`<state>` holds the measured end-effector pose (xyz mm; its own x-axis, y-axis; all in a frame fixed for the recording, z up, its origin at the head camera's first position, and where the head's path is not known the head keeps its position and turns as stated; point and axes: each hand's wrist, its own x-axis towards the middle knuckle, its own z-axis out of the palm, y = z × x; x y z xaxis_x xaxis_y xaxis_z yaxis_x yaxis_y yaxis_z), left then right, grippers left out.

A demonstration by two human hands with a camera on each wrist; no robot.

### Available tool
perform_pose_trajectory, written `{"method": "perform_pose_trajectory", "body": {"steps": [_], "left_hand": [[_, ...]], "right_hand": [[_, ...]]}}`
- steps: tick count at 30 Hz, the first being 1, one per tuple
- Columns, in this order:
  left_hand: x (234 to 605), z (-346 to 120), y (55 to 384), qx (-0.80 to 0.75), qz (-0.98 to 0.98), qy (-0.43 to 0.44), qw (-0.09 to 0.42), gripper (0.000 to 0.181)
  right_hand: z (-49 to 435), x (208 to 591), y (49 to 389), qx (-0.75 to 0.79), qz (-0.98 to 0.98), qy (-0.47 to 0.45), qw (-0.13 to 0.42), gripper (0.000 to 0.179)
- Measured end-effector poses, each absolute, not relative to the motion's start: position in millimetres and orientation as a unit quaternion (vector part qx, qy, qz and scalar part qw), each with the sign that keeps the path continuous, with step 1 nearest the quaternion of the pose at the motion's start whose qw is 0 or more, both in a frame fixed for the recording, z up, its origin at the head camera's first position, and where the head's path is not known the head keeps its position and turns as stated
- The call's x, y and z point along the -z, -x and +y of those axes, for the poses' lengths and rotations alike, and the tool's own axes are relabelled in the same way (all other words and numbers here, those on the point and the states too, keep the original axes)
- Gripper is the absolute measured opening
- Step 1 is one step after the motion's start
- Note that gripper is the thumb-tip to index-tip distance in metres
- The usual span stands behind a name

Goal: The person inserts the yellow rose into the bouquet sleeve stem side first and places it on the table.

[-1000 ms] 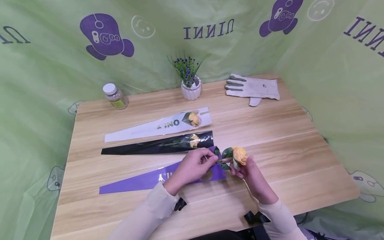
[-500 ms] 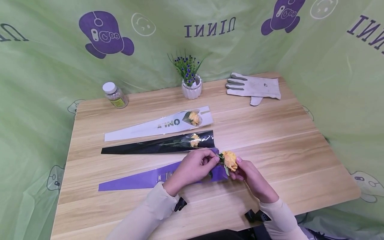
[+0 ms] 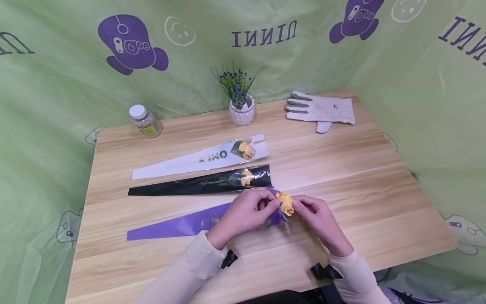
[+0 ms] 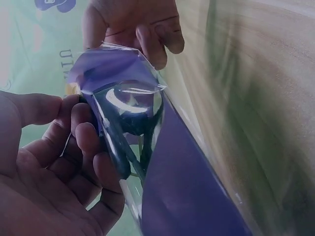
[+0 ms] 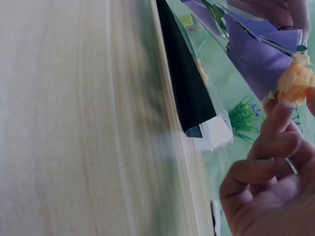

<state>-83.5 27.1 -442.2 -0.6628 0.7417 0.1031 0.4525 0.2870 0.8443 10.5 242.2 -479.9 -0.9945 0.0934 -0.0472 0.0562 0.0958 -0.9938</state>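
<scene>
A yellow-orange artificial rose has its stem and leaves inside a long, tapering purple flower sleeve, with its bloom at the wide mouth. My left hand pinches the mouth's edge between thumb and fingers. My right hand grips the bloom by its petals from the right; the right wrist view shows fingertips on the rose. Through the clear front of the sleeve, the left wrist view shows dark leaves and stem. In the head view my left hand covers part of the sleeve.
Behind the purple sleeve lie a black sleeve and a white sleeve, each with a yellow rose. Along the back stand a white-capped jar and a potted plant. A work glove lies at back right on the wooden table.
The rose has moved left, its leaves and stem sliding into the purple sleeve. My right hand has shifted from beneath the bloom to its right side. My left hand stays at the mouth.
</scene>
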Motion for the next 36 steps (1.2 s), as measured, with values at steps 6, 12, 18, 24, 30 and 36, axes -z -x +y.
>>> {"method": "perform_pose_trajectory", "body": {"steps": [6,12,18,24,30,36], "left_hand": [[438.1,28.8,82.2,-0.445,0.796,-0.380,0.154,0.018],[434.8,30.0,79.2,-0.420,0.814,-0.379,0.129,0.016],[432.1,31.0,75.7,-0.410,0.821,-0.384,0.102,0.019],[430.8,31.9,73.8,-0.406,0.826,-0.378,0.102,0.019],[430.8,33.1,71.2,-0.406,0.827,-0.378,0.089,0.020],[432.2,36.8,68.7,-0.398,0.830,-0.383,0.078,0.021]], "right_hand": [[237.1,479.3,-10.3,-0.678,-0.726,0.049,0.103,0.010],[235.7,480.9,-11.4,-0.648,-0.753,-0.027,0.116,0.006],[235.3,482.7,-12.4,-0.619,-0.776,-0.076,0.093,0.019],[235.2,484.0,-13.5,-0.617,-0.776,-0.098,0.085,0.025],[233.5,481.2,-13.8,-0.630,-0.765,-0.124,0.054,0.031],[229.0,483.7,-11.6,-0.656,-0.739,-0.150,-0.004,0.024]]}}
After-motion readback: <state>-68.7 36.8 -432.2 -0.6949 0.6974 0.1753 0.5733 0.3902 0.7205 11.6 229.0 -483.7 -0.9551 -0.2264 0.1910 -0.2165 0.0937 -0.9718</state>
